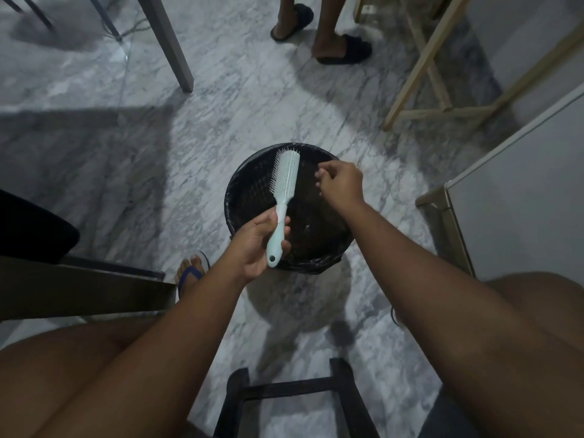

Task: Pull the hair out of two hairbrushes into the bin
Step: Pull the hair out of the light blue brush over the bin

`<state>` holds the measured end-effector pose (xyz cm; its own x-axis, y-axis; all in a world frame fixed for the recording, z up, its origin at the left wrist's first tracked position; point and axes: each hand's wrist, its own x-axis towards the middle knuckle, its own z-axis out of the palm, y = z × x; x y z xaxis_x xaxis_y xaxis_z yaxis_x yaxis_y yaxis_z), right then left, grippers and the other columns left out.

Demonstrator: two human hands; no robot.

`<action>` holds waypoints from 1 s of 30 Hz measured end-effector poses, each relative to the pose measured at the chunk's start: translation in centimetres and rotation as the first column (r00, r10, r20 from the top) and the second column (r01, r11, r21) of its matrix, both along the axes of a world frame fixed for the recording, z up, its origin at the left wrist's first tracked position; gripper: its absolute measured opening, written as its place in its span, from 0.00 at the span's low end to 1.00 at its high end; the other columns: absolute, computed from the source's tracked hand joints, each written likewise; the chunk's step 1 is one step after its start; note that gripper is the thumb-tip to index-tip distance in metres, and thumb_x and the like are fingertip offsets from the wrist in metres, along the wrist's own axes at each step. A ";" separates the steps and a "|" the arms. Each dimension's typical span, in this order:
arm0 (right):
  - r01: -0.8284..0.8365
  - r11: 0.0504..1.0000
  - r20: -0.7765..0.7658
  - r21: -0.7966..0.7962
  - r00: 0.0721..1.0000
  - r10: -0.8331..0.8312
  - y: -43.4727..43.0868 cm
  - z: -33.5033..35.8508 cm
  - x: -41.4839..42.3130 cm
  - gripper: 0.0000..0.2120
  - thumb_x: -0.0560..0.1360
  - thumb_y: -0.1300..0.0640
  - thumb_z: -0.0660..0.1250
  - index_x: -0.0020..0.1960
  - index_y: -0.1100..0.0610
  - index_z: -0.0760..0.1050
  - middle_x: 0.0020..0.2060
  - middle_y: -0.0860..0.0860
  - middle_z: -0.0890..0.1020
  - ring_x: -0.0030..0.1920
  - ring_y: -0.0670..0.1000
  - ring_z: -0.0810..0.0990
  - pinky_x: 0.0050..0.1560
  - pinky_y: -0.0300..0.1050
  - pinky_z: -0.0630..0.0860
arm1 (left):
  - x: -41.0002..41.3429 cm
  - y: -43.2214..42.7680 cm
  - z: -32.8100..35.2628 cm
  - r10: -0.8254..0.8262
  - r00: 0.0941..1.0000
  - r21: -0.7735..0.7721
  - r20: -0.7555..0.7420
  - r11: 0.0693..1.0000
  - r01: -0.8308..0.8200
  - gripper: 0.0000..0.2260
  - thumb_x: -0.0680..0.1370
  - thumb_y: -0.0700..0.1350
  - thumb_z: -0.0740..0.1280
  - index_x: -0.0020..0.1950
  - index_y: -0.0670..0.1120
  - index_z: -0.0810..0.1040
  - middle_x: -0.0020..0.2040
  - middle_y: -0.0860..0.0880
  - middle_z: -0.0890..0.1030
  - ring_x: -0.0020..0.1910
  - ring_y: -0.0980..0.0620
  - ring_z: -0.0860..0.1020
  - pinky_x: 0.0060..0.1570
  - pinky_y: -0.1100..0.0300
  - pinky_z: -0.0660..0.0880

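Note:
A pale mint hairbrush (284,191) is held by its handle in my left hand (257,245), its bristled head pointing away over the bin. The round bin (249,191) with a black liner stands on the floor straight ahead of me. My right hand (341,181) hovers over the bin's right side, just right of the brush head, fingers curled and pinched together. Whether hair is between those fingertips is too fine to see. Dark clumps lie inside the bin. Only one hairbrush is in sight.
Another person's feet in black slides (344,52) stand beyond the bin. A grey table leg (172,49) rises at the back left, a wooden frame (423,90) at the back right, a white cabinet (521,191) on the right. A black stool (294,393) is between my knees.

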<state>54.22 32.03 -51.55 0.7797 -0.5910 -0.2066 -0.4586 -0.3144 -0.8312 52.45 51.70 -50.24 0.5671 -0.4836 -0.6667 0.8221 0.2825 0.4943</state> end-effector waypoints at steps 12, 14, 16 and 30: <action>-0.590 0.728 -0.490 -0.351 0.778 0.394 3.3 1.9 -5.1 0.35 0.82 0.53 0.61 0.81 0.57 0.46 0.79 0.63 0.50 0.79 0.66 0.47 0.78 0.60 0.51 | -1.5 -1.0 3.9 -0.056 0.997 0.393 -0.051 0.917 0.072 0.09 0.82 0.42 0.63 0.57 0.38 0.76 0.46 0.44 0.78 0.43 0.46 0.77 0.41 0.48 0.76; -0.645 0.669 -0.550 -0.369 0.732 0.402 3.4 1.5 -5.6 0.36 0.81 0.52 0.61 0.81 0.58 0.45 0.79 0.64 0.50 0.79 0.67 0.47 0.78 0.61 0.51 | -1.9 -1.2 3.5 -0.062 0.996 0.434 -0.059 0.897 0.082 0.08 0.82 0.40 0.63 0.51 0.36 0.77 0.44 0.43 0.78 0.41 0.46 0.77 0.41 0.50 0.75; -0.668 0.643 -0.582 -0.374 0.709 0.398 3.2 1.0 -5.9 0.36 0.81 0.51 0.61 0.81 0.58 0.45 0.79 0.65 0.51 0.78 0.68 0.48 0.78 0.61 0.52 | -2.1 -1.6 2.9 -0.061 0.996 0.450 -0.071 0.889 0.087 0.08 0.81 0.39 0.63 0.50 0.35 0.78 0.43 0.42 0.79 0.40 0.47 0.77 0.39 0.52 0.75; -0.649 0.703 -0.600 -0.289 0.696 0.396 0.0 -0.8 -4.3 0.36 0.81 0.51 0.62 0.81 0.58 0.46 0.79 0.65 0.51 0.78 0.68 0.48 0.78 0.60 0.50 | 0.7 -4.6 1.9 -0.080 0.988 0.539 -0.135 0.831 0.141 0.06 0.81 0.37 0.63 0.55 0.35 0.76 0.48 0.40 0.78 0.40 0.45 0.77 0.52 0.46 0.73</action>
<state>49.92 32.06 -52.32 0.8627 -0.2293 -0.4508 -0.3702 -0.8935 -0.2540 53.17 47.09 -48.32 0.4456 -0.0800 -0.8917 0.8860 -0.1038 0.4520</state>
